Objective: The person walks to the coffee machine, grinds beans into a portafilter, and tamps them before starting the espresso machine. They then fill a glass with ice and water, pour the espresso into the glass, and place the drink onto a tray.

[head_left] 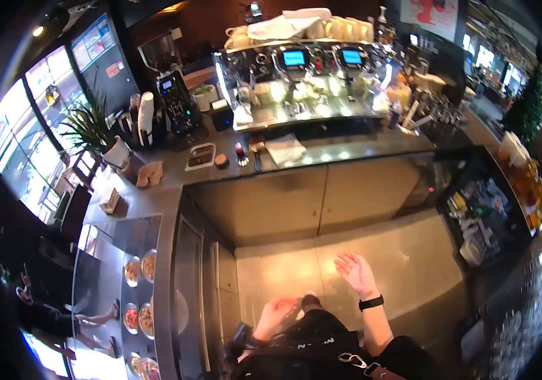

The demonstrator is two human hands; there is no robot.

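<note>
My right hand (pixel 356 273) is held out over the floor (pixel 378 253), palm up, with its fingers stretched and nothing in it. A black band (pixel 371 303) circles that wrist. Lower and to its left, my left hand (pixel 275 316) hangs in front of my body, its fingers loosely extended and slightly blurred; no object shows in it. Neither hand touches anything. Dark clothing (pixel 309 335) with a metal clip (pixel 353 361) covers my front, and a shoe (pixel 311 300) shows between the hands.
Ahead, an espresso machine (pixel 309 117) stands on a counter (pixel 372 145) with a folded cloth (pixel 285 151). A glass case with bowls (pixel 131 320) lines the left. An open dark bin or cabinet (pixel 483 209) and many glasses (pixel 524 316) are right. A person (pixel 49 316) is beyond the case.
</note>
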